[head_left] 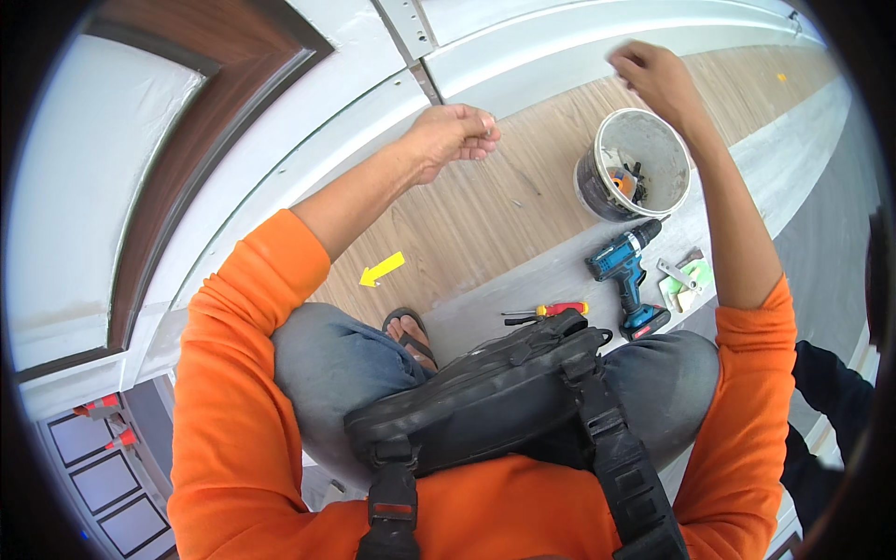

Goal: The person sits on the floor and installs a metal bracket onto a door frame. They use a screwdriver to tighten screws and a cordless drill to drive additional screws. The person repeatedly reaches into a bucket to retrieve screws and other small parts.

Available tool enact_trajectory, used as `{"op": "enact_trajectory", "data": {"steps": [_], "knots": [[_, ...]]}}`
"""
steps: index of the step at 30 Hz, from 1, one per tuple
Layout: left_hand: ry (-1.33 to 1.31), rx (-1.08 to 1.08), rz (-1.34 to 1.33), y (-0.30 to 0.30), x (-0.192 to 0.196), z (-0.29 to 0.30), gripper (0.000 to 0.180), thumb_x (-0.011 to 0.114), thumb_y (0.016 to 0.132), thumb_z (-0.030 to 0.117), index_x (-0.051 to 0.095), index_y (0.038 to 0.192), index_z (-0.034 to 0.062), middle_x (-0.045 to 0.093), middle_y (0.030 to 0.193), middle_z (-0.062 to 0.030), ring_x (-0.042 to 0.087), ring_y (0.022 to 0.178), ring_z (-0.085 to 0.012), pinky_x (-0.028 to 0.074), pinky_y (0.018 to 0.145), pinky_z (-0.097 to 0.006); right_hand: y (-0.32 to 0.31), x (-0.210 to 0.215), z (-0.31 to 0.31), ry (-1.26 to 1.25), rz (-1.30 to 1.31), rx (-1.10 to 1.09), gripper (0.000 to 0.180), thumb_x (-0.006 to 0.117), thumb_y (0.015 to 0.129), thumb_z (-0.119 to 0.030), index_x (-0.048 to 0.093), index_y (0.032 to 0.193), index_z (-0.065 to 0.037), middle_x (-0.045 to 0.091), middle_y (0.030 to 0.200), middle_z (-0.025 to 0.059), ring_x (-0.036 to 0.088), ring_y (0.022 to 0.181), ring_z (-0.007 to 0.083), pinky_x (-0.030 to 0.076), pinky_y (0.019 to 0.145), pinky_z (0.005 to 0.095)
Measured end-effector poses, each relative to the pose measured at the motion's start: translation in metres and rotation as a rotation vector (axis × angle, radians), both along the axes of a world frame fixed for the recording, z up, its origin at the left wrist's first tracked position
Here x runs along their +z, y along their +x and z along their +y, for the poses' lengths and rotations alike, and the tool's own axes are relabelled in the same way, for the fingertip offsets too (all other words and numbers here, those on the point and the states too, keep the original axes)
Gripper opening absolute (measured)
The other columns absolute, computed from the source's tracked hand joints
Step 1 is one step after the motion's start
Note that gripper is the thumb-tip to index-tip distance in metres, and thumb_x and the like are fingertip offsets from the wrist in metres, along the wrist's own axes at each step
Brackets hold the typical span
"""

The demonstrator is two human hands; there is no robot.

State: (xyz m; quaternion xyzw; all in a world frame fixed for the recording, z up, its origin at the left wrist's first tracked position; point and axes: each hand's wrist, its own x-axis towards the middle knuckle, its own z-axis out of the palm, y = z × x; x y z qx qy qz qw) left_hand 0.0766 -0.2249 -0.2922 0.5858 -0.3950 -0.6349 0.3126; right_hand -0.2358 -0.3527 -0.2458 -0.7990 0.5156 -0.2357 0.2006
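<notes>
My left hand (453, 140) is held over the wood-look floor with its fingers curled and the thumb pressed against them. Whatever it may hold is too small to make out. Beyond the bucket, near the white wall base, my right hand (651, 77) is closed with the fingertips drawn together and slightly blurred; I cannot see anything in it. Nearest to that hand is the round, dirty white bucket (611, 140), which has an orange round item (620, 180) and some small dark pieces lying at its bottom.
A blue cordless drill (619, 261) lies between the bucket and my knee. Beside it are a red-and-yellow-handled screwdriver (560, 309) and a metal hinge-like plate (679, 273). A yellow arrow sticker (382, 270) marks the floor. A brown-framed white panel (177, 187) rises at left.
</notes>
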Motion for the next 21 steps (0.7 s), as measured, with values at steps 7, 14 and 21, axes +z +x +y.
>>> {"op": "enact_trajectory", "data": {"steps": [7,14,21], "knots": [[-0.039,-0.256,-0.190,-0.013,-0.015,-0.007,0.044,0.072,0.094,0.033,0.066,0.131,0.0091,0.068,0.104,-0.0005,0.063,0.093,-0.0104,0.054,0.081,-0.028,-0.147,-0.095,0.049,-0.090,-0.155,-0.483,0.037,0.067,0.095,-0.028,0.071,0.122,-0.003,0.074,0.108,0.0157,0.072,0.092,0.0272,0.055,0.086,0.0368],[-0.035,-0.236,-0.279,-0.027,-0.007,0.002,0.039,0.073,0.096,0.033,0.065,0.125,0.0081,0.065,0.107,0.0018,0.063,0.092,-0.0069,0.052,0.082,-0.024,-0.170,-0.130,0.227,0.181,-0.500,-0.786,0.021,0.065,0.101,-0.021,0.071,0.106,-0.001,0.068,0.077,0.0051,0.063,0.070,0.0117,0.051,0.065,0.0288],[0.114,-0.159,-0.171,-0.066,-0.006,-0.013,0.046,0.072,0.098,0.033,0.062,0.135,0.0069,0.067,0.116,-0.0025,0.064,0.099,-0.0095,0.054,0.091,-0.026,-0.117,-0.203,0.274,0.331,0.402,-0.403,0.093,0.077,0.077,-0.025,0.031,0.154,0.001,0.067,0.118,0.0234,0.065,0.109,0.0399,0.051,0.095,0.0502]]}}
